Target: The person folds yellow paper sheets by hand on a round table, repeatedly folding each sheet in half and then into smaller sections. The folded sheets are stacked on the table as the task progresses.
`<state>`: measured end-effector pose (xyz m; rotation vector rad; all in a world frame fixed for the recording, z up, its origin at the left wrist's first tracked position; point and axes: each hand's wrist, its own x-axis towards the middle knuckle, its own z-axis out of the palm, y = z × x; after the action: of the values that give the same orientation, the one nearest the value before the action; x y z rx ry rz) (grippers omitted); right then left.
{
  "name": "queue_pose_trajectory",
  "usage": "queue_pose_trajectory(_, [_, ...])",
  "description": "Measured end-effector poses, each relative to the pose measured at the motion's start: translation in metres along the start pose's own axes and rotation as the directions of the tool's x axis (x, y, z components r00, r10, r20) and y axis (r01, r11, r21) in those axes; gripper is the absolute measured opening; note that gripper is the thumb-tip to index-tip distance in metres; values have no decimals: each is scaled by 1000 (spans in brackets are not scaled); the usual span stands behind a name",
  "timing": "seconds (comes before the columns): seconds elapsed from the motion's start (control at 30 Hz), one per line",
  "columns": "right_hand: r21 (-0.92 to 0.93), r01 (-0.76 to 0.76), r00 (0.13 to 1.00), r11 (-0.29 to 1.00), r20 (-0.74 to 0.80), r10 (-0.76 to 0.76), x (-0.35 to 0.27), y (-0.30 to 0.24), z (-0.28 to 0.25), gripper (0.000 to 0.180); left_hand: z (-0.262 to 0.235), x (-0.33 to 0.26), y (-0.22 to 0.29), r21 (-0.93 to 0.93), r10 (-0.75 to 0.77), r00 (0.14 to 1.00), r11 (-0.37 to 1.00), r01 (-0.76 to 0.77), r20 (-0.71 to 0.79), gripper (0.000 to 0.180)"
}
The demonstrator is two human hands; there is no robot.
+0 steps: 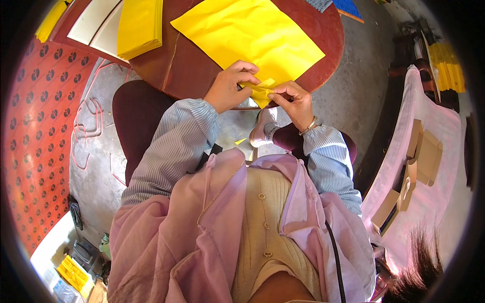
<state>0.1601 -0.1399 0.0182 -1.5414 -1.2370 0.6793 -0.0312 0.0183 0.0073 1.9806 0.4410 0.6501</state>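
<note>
one yellow stack (pixel 140 28) beside the yellow sheet (pixel 247 38)

No words or numbers can be read. The only signs are small dark emblems (pixel 35 74), each a rounded cluster of blots, printed over and over in slanting rows on the red sheet (pixel 46 113), from its upper edge down toward its narrowing lower corner; finer detail is too small to tell.

At upper left, we can pass along the bare strip of table (pixel 175 63) between the yellow stack (pixel 140 28) and the spread yellow sheet (pixel 247 33); lower down, left of centre, our left knee (pixel 135 105) blocks the way.
</note>
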Motion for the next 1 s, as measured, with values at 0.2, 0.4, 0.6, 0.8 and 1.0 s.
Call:
queue_pose_trajectory(0.2, [-15, -8, 998, 1000, -57, 7, -2, 2, 5, 15, 7, 1, 2, -7, -43, 996, 999, 43, -78, 13])
queue_pose_trajectory(0.4, [-140, 90, 994, 986, -42, -96, -10, -11, 5, 18, 10, 4, -2, -35, -76, 990, 997, 73, -122, 14])
queue_pose_trajectory(0.6, [-56, 111, 989, 992, -97, -116, -4, -8, 8, 11, 4, 5, -5, -20, -69, 995, 998, 68, -72, 14])
queue_pose_trajectory(0.8, [76, -6, 994, 997, -109, 14, -3, 5, 10, 13, -2, 3, -3, 32, 21, 1000, 999, -21, 3, 15])
queue_pose_trajectory(1.0, [71, -47, 984, 996, -169, 58, -4, 3, 14, 15, 7, 4, -2, -26, -70, 994, 997, 68, -86, 16])
